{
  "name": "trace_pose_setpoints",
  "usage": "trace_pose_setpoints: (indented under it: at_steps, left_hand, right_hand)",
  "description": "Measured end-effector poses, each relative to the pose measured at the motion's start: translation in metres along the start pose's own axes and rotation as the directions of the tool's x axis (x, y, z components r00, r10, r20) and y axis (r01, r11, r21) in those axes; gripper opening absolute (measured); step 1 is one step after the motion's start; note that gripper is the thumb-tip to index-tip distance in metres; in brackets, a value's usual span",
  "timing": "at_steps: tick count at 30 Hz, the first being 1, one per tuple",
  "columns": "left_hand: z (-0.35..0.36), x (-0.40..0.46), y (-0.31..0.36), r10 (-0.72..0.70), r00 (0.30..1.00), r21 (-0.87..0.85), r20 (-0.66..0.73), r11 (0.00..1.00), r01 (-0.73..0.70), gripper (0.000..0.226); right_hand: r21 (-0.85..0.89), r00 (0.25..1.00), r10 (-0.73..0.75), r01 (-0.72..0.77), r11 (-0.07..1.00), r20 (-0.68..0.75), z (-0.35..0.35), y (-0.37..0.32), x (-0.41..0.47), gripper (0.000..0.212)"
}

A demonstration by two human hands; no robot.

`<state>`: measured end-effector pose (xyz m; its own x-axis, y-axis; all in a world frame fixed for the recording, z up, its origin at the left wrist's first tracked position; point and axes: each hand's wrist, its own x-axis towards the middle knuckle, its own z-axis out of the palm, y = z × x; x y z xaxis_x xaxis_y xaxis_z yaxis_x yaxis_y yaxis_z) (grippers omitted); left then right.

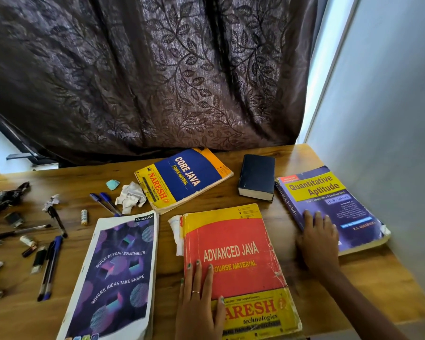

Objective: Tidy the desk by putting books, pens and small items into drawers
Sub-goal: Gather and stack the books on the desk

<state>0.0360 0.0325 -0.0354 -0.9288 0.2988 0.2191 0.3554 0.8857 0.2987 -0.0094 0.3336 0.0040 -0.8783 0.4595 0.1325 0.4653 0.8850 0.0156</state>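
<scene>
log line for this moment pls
left hand flat on red book | right hand flat on purple book | nothing lifted

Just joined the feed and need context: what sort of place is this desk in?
Likely a student's study desk at home: textbooks such as Advanced Java and Quantitative Aptitude, pens scattered on the wooden desk, and a curtain behind it.

Left hand (199,303), bottom centre of frame: fingers straight, palm down. Right hand (318,238), right of centre: fingers extended, palm down, forearm running to lower right corner.
</scene>
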Motion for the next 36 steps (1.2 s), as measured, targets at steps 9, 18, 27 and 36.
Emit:
trace_pose_setpoints:
  at_steps: [9, 18, 27, 36]
  left_hand:
    - [-0.004, -0.001, 0.004, -0.026, 0.999, -0.009, 0.029, 1.000, 0.026, 0.062]
    - [-0.030, 0.032, -0.003, -0.062, 0.998, -0.082, -0.011, 0.995, 0.061, 0.059]
    - [-0.054, 0.109, -0.052, -0.144, 0.982, -0.057, -0.120, 0.989, 0.138, 0.058]
    - [-0.057, 0.177, -0.085, -0.200, 0.979, 0.215, 0.045, 0.959, 0.186, 0.052]
  right_hand:
    - [-0.056, 0.996, -0.073, 0.075, 0.996, 0.040, -0.010, 0.004, 0.000, 0.056]
    - [0.100, 0.888, -0.402, 0.431, 0.897, -0.224, -0.018, -0.083, -0.037, 0.057]
    - [0.140, 0.802, -0.563, 0.592, 0.794, -0.196, -0.021, -0.168, -0.047, 0.050]
    - [0.248, 0.827, -0.560, 0.553, 0.795, -0.051, -0.006, -0.174, -0.058, 0.048]
